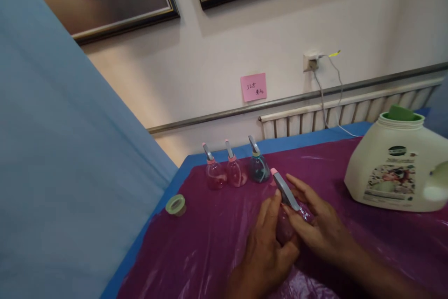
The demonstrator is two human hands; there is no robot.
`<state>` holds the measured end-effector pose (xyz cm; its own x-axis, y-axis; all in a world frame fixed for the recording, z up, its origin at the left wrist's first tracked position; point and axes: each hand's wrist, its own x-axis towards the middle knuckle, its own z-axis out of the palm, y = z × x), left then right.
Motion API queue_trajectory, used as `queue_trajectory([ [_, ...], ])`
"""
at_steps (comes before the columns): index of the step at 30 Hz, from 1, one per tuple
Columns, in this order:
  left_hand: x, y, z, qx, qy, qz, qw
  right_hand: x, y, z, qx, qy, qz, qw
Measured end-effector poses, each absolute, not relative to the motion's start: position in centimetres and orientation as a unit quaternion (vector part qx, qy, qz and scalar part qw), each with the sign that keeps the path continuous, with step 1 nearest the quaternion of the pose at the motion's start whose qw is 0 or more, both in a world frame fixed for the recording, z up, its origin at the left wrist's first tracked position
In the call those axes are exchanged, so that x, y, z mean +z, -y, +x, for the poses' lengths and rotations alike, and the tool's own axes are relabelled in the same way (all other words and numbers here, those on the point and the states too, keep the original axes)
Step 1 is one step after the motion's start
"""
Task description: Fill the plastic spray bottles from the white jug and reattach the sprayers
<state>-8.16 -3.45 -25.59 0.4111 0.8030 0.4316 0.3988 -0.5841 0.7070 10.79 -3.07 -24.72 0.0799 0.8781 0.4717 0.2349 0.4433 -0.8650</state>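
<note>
In front of me, both hands are around a pinkish clear spray bottle [286, 192] with a grey sprayer head and pink nozzle tip. My left hand [268, 243] is closed about the near left side of its body. From the right, my right hand [320, 226] grips near the collar with thumb and fingers, hiding part of the body. Beyond them stand a pink spray bottle [215, 177], a second pink spray bottle [237, 174] and a blue spray bottle [259, 170], side by side.
A large cream jug [364, 173] with a green piece in its mouth stands at the right. A pale green cap [176, 205] sits at the left. Purple plastic sheeting [199, 252] covers the blue table. A blue curtain [70, 149] hangs left; a white cable [320, 89] runs behind.
</note>
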Motion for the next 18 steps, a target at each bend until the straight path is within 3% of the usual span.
queue_trajectory([
  [12, -25.1, 2.7, -7.5, 0.397, -0.358, 0.804, 0.259, -23.0, 2.6, 11.4, 0.196, 0.614, -0.483, 0.593],
  [18, -25.0, 2.9, -7.5, 0.391, -0.358, 0.807, 0.261, -23.2, 3.0, 11.3, 0.214, 0.616, -0.473, 0.593],
])
